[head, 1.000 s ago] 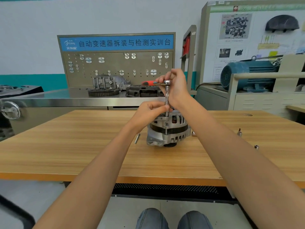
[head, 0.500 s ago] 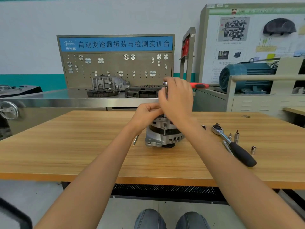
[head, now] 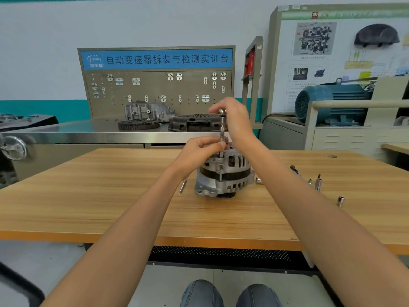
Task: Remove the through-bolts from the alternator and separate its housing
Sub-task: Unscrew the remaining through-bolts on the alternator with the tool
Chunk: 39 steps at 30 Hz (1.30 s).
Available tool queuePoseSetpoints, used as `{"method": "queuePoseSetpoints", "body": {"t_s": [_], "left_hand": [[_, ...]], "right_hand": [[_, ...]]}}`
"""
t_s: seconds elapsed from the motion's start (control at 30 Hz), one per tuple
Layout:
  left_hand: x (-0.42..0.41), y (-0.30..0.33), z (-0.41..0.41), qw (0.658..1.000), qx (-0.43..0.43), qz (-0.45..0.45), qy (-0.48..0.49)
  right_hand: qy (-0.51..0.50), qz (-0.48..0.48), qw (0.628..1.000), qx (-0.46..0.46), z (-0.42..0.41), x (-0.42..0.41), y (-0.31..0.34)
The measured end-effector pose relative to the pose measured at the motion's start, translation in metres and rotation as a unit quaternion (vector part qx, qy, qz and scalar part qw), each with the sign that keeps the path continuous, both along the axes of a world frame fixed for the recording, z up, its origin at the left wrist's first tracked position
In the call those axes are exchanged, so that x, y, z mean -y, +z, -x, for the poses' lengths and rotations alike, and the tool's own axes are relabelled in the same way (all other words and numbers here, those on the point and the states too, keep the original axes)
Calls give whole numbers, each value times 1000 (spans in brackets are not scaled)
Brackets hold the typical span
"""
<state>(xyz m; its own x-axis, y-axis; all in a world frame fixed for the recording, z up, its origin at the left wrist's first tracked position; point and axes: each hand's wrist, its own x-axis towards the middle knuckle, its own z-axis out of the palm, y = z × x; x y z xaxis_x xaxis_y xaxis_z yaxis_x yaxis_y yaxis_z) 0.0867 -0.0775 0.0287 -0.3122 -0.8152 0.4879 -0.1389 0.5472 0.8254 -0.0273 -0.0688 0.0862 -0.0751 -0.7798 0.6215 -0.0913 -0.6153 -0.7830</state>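
Alternator point(head: 223, 176) standing on wooden table point(head: 88, 196), near the middle, pulley side down, slotted silver housing up. Thin steel extension bar point(head: 221, 138) upright above the near top edge of the housing, lower end at a bolt position on the rim.

Left hand point(head: 199, 155) beside the alternator on its left, fingers curled and pinching the lower part of the bar, just above the housing. Right hand point(head: 234, 120) higher, behind the bar, fingers curled around the round ratchet head point(head: 221, 112) at the top of the bar. Handle of the ratchet hidden behind the right hand.

One loose through-bolt point(head: 182, 186) lying on the table just left of the alternator, apart from it. To the right of the alternator, small socket point(head: 259, 180) near its base. Farther right, several small bits point(head: 318, 182) standing upright, and one more short socket point(head: 340, 200) alone, nearer to the table edge.

Behind the table, steel workbench point(head: 88, 134) with pegboard panel point(head: 155, 94) and blue sign point(head: 157, 59) in Chinese characters. On this bench, gearbox casing point(head: 146, 113), toothed ring point(head: 138, 124) and dark clutch plate point(head: 194, 123). At the right, blue electric motor point(head: 329, 103) and training board point(head: 332, 52) with pictures. Below, two knees in jeans point(head: 230, 293).
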Motion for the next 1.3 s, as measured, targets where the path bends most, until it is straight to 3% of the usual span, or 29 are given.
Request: {"method": "queuePoseSetpoints", "body": {"t_s": [0.03, 0.1, 0.17, 0.23, 0.33, 0.37, 0.4, 0.47, 0.53, 0.7, 0.73, 0.87, 0.97, 1.03, 1.13, 1.23, 1.27, 1.3], "left_hand": [[0, 0, -1, 1000, -1, -5, 5], [1, -1, -2, 1000, -12, -10, 4], [0, -2, -2, 1000, -13, -6, -4], [-1, -2, -1, 1000, -19, -5, -6], [2, -3, -1, 1000, -28, -6, -4], [3, -4, -1, 999, -31, -6, -5], [3, -4, -1, 999, -33, -3, -5], [3, -5, 0, 999, -34, 3, -5], [3, -6, 1, 999, -33, 5, -4], [-2, 1, 0, 1000, -2, 0, -1], [-2, 4, 0, 1000, 20, 0, 4], [-5, 23, 5, 993, 115, 3, 18], [-6, 29, 8, 993, 121, -12, 12], [-4, 25, 5, 995, 91, -30, 8], [-3, 21, 2, 998, 54, -41, 8], [-2, 19, 3, 998, 34, -41, 20], [-2, 18, 3, 999, 32, -37, 25], [-2, 17, 3, 999, 30, -30, 33]], "right_hand": [[97, -40, 991, 89, 2, 2, 1], [246, -105, 937, 226, 5, 6, 1], [279, -125, 917, 258, 6, 9, 2], [238, -107, 936, 236, 3, 10, 2], [36, 0, 997, 70, -5, 1, -4], [-61, 57, 996, -23, -6, 0, -11], [-170, 113, 971, -121, -5, -1, -19], [-366, 166, 876, -266, -1, -4, -34], [-438, 171, 828, -305, -1, -9, -43], [-428, 166, 834, -306, -4, -11, -28], [-400, 167, 853, -290, 0, -8, -22], [-209, 86, 960, -166, -1, 5, 1], [-146, -1, 986, -82, -10, 16, 2], [-17, -56, 998, 3, -10, 18, 5], [114, -95, 986, 73, -8, 18, 14], [66, -77, 994, 34, -14, 12, 17], [-9, -32, 999, -42, -14, 10, 14], [-129, 29, 976, -171, -13, 8, 9]]}}
